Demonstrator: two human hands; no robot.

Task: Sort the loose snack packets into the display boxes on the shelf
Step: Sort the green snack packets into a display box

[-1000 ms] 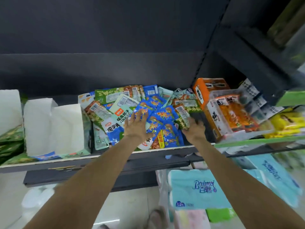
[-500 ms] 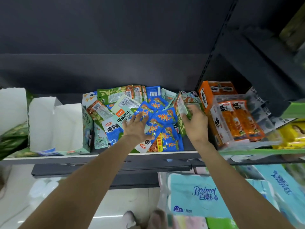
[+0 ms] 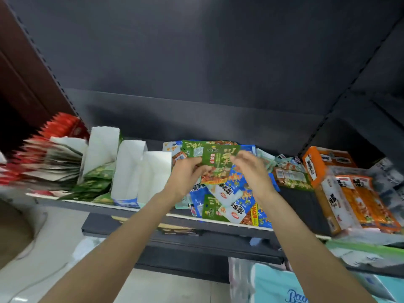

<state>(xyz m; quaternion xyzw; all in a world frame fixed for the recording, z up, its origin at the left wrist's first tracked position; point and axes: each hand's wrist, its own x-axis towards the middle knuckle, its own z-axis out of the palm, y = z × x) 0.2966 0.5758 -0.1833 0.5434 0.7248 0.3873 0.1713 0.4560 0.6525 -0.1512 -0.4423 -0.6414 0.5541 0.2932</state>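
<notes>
Up between both hands — left hand (image 3: 187,174) pinching green packet (image 3: 218,162), right hand (image 3: 251,169) released

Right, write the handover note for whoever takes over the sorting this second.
Left hand grips a green packet lifted above the pile; right hand is beside it, fingers loosely curled, and whether it touches the packet is unclear.
Loose packets, blue, green and white, lie heaped mid-shelf.
White display boxes stand left of the pile; one already holds green packets. An orange box sits on the right.
Done: some green ones boxed. Left: box the held packet, probably with the other greens, then sort the heap.
</notes>
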